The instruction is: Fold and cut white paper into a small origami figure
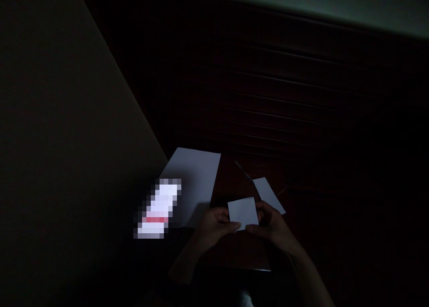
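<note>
Between my two hands is a small, nearly square piece of folded white paper (242, 212), held up over the dark table. My left hand (214, 225) grips its left side, the thumb lying across the lower left corner. On the right side, my right hand (272, 224) pinches it with the thumb at the lower right corner and the fingers behind. A thin double edge shows along the paper's top. The fingers behind the sheet are partly hidden.
A large white sheet (200, 173) lies to the left, beside a bright pixelated screen-like object (159, 208). Beyond my right hand rests a smaller white paper strip (268, 194), with a thin, dark pointed object (243, 170) touching its corner. The table's front edge (248, 268) is near me. The room is very dim.
</note>
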The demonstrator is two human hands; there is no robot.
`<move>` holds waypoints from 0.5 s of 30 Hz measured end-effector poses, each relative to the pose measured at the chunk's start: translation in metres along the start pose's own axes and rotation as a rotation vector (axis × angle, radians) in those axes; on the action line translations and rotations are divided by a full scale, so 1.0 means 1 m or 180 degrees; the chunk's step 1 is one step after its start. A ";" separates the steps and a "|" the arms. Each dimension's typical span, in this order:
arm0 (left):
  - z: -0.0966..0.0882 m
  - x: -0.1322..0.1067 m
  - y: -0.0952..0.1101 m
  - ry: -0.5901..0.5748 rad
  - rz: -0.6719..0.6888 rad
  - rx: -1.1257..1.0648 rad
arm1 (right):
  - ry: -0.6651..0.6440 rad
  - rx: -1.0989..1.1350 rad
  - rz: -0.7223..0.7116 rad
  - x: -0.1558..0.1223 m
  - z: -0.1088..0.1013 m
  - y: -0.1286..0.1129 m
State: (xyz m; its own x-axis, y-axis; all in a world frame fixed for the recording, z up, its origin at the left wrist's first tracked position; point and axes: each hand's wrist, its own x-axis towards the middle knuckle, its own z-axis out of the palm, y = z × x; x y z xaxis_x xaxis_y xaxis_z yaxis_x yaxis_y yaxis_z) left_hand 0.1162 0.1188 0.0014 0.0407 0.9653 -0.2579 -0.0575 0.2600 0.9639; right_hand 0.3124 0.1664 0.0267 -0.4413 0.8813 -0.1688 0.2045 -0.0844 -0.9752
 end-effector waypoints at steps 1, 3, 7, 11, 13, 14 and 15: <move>0.000 0.000 0.001 0.0030 0.0015 -0.0007 | 0.0070 -0.0011 0.0001 0.000 -0.002 0.000; -0.001 -0.001 0.003 0.0081 0.0034 -0.0023 | 0.0165 0.0004 0.0035 -0.001 -0.004 -0.001; -0.001 0.000 0.004 0.0100 0.0026 -0.0018 | 0.0190 0.0086 0.0069 0.000 -0.009 0.000; -0.003 0.000 0.005 0.0235 -0.0006 -0.0088 | 0.0329 0.0209 0.0083 0.000 -0.019 0.004; -0.004 0.000 0.005 0.0320 -0.0047 -0.0104 | 0.0468 0.0286 0.0075 0.000 -0.022 0.004; -0.004 0.000 0.004 0.0340 -0.0057 -0.0108 | 0.0499 0.0316 0.0075 -0.001 -0.021 0.003; -0.004 0.000 0.004 0.0341 -0.0048 -0.0111 | 0.0492 0.0331 0.0079 -0.001 -0.019 0.002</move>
State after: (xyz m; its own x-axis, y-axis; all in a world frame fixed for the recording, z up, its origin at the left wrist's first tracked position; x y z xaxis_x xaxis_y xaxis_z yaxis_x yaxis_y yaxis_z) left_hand 0.1122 0.1199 0.0049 -0.0651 0.9579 -0.2796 -0.0924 0.2732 0.9575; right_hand 0.3298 0.1743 0.0273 -0.2961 0.9386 -0.1769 0.1187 -0.1477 -0.9819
